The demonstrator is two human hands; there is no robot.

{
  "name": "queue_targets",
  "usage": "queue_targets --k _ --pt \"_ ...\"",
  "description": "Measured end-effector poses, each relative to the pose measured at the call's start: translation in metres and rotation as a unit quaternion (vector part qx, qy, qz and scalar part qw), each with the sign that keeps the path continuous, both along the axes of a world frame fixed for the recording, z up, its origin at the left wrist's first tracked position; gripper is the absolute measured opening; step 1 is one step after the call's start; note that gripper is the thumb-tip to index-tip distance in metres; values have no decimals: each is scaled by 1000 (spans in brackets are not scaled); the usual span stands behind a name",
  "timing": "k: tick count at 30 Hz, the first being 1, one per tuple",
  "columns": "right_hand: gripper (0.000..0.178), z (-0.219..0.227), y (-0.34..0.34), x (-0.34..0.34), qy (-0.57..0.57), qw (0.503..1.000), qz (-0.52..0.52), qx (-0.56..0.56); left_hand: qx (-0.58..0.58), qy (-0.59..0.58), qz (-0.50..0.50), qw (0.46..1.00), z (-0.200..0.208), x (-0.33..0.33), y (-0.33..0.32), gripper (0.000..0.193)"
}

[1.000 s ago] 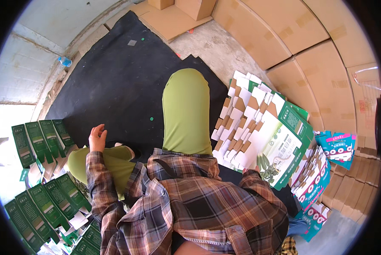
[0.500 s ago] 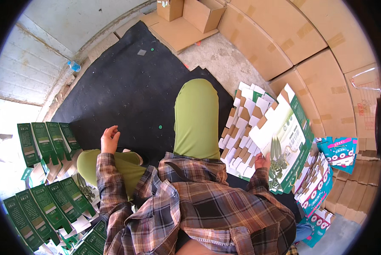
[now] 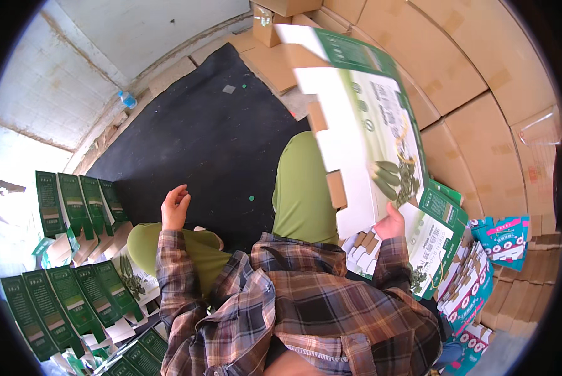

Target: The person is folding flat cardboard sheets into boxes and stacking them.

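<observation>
My right hand grips the lower edge of a flat, unfolded carton sheet. This sheet is white and green, printed with vegetables, and has brown and white flaps along its left side. It is held up, tilted, over a stack of similar carton sheets to the right of my knee. Above my bent left leg, my left hand hovers with nothing in it; its fingers are loosely curled and apart. Part of the stack is hidden behind the raised sheet.
Green folded cartons stand in rows at the left. A black mat covers the floor ahead. Large brown boxes form a wall at the right, with teal and pink cartons nearby. A blue bottle lies by the left wall.
My right hand has lifted a carton sheet off the stack, swinging it up and forward. The left hand stays raised in nearly the same pose. The whole view has shifted slightly.
</observation>
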State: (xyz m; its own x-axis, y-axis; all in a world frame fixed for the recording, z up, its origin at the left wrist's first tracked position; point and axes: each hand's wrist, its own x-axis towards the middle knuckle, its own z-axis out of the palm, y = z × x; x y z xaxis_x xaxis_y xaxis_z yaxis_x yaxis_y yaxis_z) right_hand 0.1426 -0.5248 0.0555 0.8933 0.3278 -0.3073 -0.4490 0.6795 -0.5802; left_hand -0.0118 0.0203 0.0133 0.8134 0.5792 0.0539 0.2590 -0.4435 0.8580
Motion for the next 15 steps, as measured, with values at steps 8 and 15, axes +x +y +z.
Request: queue_targets --k 8,15 --pt "51 49 69 78 -67 974 213 -25 -201 -217 110 949 52 2 3 44" --pt "46 86 158 123 -4 935 343 -92 -294 -468 86 829 56 -20 30 62"
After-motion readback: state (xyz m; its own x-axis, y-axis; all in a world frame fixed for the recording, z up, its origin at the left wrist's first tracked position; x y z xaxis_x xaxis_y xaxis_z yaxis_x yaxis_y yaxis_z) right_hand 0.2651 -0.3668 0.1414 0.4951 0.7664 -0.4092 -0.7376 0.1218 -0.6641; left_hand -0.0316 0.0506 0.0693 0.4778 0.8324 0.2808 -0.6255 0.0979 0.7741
